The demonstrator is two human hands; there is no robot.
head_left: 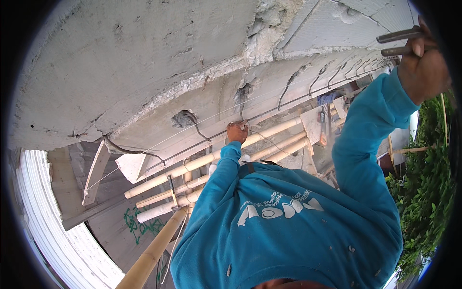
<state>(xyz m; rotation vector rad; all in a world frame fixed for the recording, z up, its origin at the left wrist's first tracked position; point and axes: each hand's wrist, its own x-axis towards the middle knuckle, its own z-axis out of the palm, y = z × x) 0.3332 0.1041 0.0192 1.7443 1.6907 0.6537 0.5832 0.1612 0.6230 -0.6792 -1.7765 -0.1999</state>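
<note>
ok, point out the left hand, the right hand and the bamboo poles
left hand (237, 132), head view, back of the hand at the rebar
right hand (423, 67), head view, back of the hand
bamboo poles (192, 166), head view, mid-shaft of the top pole

Bent rebar hooks (288, 86) and bamboo poles (211, 161) crowding the wall.

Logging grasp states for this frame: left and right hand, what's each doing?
Left hand: closed around the thin wire at the horizontal rebar.
Right hand: closed, holding pincers.
</note>
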